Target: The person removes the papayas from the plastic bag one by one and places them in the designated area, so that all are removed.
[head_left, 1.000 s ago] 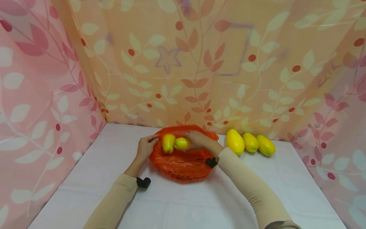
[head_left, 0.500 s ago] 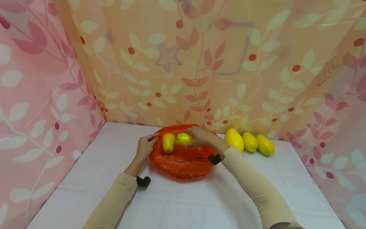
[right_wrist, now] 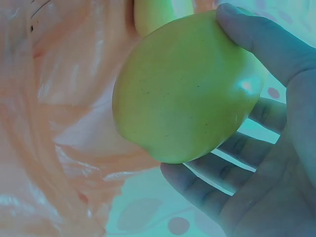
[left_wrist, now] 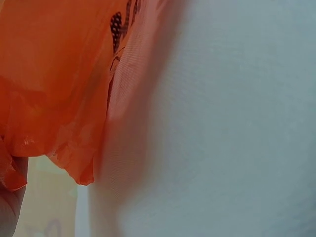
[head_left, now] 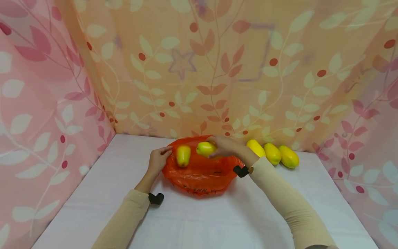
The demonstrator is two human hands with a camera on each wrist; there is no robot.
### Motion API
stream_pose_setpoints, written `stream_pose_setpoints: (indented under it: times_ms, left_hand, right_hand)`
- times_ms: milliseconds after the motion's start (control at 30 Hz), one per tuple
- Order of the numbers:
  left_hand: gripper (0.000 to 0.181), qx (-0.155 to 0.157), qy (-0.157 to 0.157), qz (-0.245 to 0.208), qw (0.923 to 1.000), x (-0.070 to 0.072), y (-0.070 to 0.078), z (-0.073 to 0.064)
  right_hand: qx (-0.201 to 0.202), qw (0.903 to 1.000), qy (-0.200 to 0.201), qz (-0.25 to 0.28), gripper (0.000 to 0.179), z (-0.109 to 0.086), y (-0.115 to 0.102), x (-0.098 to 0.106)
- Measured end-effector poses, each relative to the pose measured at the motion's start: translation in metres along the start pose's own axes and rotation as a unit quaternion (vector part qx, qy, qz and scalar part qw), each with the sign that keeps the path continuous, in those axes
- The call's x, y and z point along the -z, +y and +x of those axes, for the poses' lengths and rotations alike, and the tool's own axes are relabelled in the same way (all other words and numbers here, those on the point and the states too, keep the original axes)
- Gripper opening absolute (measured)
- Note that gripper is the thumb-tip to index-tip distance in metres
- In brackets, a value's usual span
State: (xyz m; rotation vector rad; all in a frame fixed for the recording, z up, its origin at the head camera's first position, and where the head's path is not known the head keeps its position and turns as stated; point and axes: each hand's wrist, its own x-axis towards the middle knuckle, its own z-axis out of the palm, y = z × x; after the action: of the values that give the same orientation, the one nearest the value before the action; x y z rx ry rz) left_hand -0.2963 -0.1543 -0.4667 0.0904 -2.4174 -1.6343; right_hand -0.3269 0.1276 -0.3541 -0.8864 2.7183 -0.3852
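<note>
The work seems partway: the right hand grasps one fruit above the red bag, the left hand pinches its ten-o'clock edge, another fruit lies inside, three more fruits outside toward three o'clock.

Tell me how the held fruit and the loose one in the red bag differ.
The right hand grips the held fruit; no hand touches the loose fruit. In the head view, the held fruit points roughly sideways, the loose fruit roughly front to back. Both are smooth and yellow-green.
</note>
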Motion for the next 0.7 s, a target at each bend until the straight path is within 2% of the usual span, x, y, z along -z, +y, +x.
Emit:
stream_pose_setpoints:
  times_ms: [200, 467, 700]
  left_hand:
    - [0.027, 0.01, -0.006, -0.006, 0.9999, 0.0, -0.002, -0.001]
    - [0.027, 0.003, -0.004, -0.011, 0.9999, 0.001, -0.003, 0.0]
    - [0.027, -0.003, -0.007, -0.007, 1.0, 0.002, -0.003, -0.001]
  right_hand:
    - [0.003, 0.9998, 0.006, -0.018, 0.067, -0.011, -0.002, 0.008]
    - [0.028, 0.999, 0.035, -0.005, 0.06, -0.028, 0.003, 0.018]
    - [-0.008, 0.998, 0.043, 0.045, 0.069, -0.05, 0.014, 0.02]
